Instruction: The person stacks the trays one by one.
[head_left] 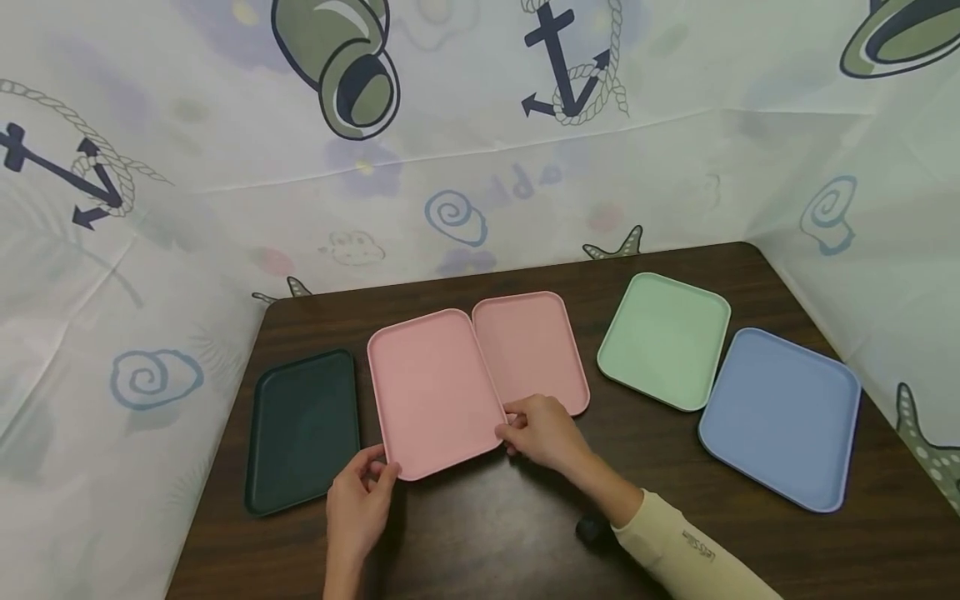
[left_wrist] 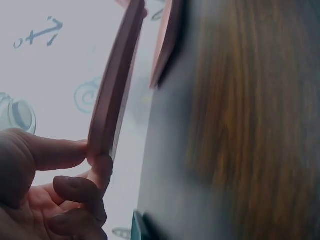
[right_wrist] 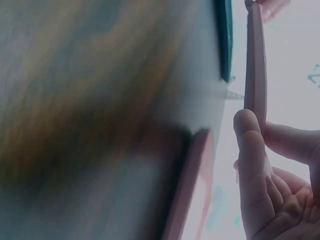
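A pink rectangular tray [head_left: 438,392] is raised above the table, as both wrist views show. My left hand [head_left: 360,502] pinches its near left corner between thumb and fingers. At the near right corner, my right hand [head_left: 546,432] pinches it the same way. A second pink tray [head_left: 534,350] lies on the table, just right of the held one and partly behind it. To the left lies a dark green tray [head_left: 303,433], close to my left hand.
A light green tray [head_left: 664,342] and a blue tray [head_left: 780,421] lie on the right of the brown wooden table [head_left: 465,542]. A small black object [head_left: 592,531] sits by my right sleeve. Printed cloth [head_left: 480,167] hangs behind the table and at its sides.
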